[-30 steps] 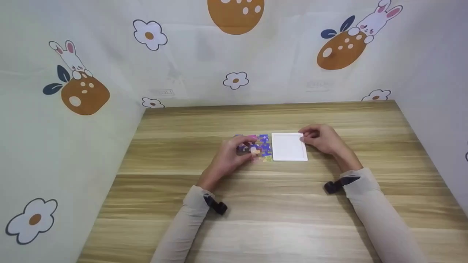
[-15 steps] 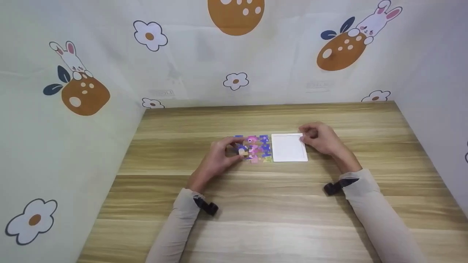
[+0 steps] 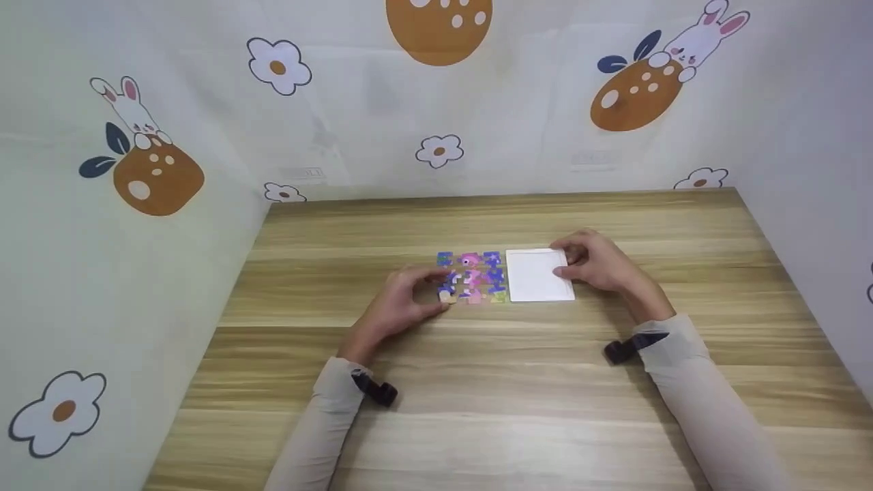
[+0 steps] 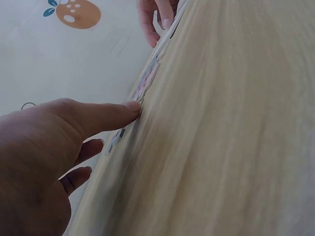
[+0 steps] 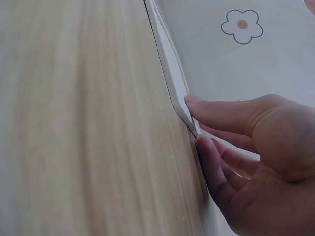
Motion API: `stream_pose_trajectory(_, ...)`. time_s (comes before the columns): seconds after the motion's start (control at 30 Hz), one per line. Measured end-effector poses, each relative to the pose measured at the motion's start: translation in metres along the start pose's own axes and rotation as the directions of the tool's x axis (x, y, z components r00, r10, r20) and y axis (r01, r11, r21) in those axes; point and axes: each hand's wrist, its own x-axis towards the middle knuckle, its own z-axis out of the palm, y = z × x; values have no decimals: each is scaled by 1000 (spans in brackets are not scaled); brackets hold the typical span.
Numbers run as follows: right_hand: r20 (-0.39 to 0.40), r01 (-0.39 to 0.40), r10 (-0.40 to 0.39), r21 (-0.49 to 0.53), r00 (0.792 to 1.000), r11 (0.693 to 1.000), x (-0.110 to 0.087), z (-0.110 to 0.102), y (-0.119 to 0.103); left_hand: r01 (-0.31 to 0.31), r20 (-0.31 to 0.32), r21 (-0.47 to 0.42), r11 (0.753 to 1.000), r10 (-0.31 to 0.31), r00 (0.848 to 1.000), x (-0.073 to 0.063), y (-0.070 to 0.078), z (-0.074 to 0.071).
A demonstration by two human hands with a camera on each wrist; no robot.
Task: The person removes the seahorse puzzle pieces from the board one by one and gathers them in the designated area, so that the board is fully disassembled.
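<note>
Small jigsaw puzzle pieces (image 3: pixel 472 278) in blue, pink and yellow lie in loose rows on the table. At their left edge is my left hand (image 3: pixel 402 300), thumb and index finger spread apart. Its thumb tip touches the near edge of the lower-left puzzle piece (image 3: pixel 447 297); the index fingertip is over the left side of the row above. Right of the pieces lies a white square tray (image 3: pixel 541 275) with a thin raised rim. My right hand (image 3: pixel 597 262) pinches its far right corner, the thumb on the rim (image 5: pixel 191 109) and the fingers at the outer edge.
Everything lies on a wood-grain table (image 3: pixel 436 382). A pale cloth (image 3: pixel 361 116) printed with rabbits and flowers stands upright behind the table and at its sides. Each sleeve cuff carries a black wrist camera (image 3: pixel 375 390).
My left hand has moved left and slightly nearer, bringing a puzzle piece to the lower-left place; its fingers have spread. The right thumb has shifted slightly onto the tray's rim. The tray stays put.
</note>
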Motion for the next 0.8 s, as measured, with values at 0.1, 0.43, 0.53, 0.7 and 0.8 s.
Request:
stream_pose_trajectory(0.1,2,-7,7,2,1000,1000,-2,-1,-1,-28,20,4,1000,28,999,1,-3,0)
stream_pose_trajectory(0.43,-12,4,-4,28,1000,1000,-2,-2,2,-21,54,-9,1000,21,998,2,-2,0)
stream_pose_trajectory(0.53,-11,-3,4,31,1000,1000,-1,-1,3,-20,53,-12,1000,21,998,1,-2,-1)
stream_pose_trajectory(0.7,3,-8,8,20,1000,1000,0,0,3,-6,33,0,1000,6,999,1,-3,0)
stream_pose_trajectory(0.8,23,-10,10,15,1000,1000,1,0,2,-5,30,16,1000,5,1000,0,-4,1)
